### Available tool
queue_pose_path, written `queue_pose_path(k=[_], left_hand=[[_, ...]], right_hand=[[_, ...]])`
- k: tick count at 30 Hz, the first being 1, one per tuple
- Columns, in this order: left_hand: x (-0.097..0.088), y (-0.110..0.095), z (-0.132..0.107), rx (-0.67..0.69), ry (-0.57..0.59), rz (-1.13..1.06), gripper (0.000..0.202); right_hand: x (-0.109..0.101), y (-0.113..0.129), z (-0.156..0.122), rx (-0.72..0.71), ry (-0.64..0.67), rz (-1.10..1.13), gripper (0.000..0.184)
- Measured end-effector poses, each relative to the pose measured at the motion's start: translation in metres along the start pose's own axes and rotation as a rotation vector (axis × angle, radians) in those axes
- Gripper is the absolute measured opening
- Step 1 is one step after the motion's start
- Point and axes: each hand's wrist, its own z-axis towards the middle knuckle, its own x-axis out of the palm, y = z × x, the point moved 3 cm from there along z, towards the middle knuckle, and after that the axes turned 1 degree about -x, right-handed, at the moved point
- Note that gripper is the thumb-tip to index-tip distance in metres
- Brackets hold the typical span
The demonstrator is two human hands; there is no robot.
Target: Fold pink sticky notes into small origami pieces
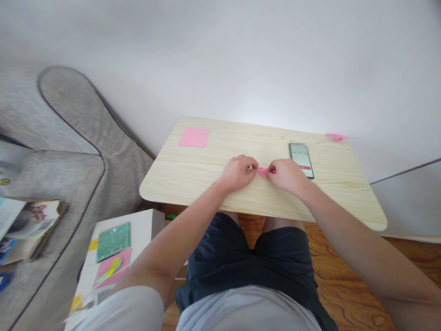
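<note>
Table (pixel 206 184): pale wood, mid-frame.
Paper (pixel 262 171): pink, centre, held low on table, likely for steadiness.
Left hand (pixel 237 172): pinching its left end.
Right hand (pixel 288 174): pinching right end.
Phone (pixel 301 159): beside right hand, screen up.

1. Pale wood-grain table (pixel 206 184), smooth and matt, mid-frame
2. Matt pink paper square (pixel 194 137), upper left of the tabletop
3. Glossy glass phone (pixel 301 159), right of centre
4. Rough grey cloth sofa (pixel 69 138), frame's left
</note>
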Motion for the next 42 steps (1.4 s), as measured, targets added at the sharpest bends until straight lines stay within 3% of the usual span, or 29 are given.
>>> queue_pose_path(k=[13, 25, 33, 38, 42], left_hand=[[-0.001, 0.0, 0.0, 0.009, 0.006, 0.008, 0.014], [0.001, 0.004, 0.0, -0.013, 0.021, 0.02, 0.016], [0.0, 0.001, -0.001, -0.029, 0.029, 0.035, 0.014], [0.0, -0.006, -0.002, 0.039, 0.077, 0.089, 0.027], [0.001, -0.008, -0.003, 0.049, 0.083, 0.13, 0.021]], right_hand=[[0.002, 0.0, 0.001, -0.032, 0.036, -0.015, 0.027], [-0.005, -0.024, -0.009, 0.012, 0.043, 0.33, 0.022], [0.005, -0.025, -0.02, -0.043, -0.068, 0.352, 0.016], [0.009, -0.02, -0.02, -0.125, -0.122, 0.338, 0.015], [0.011, -0.019, -0.019, -0.162, -0.127, 0.328, 0.013]])
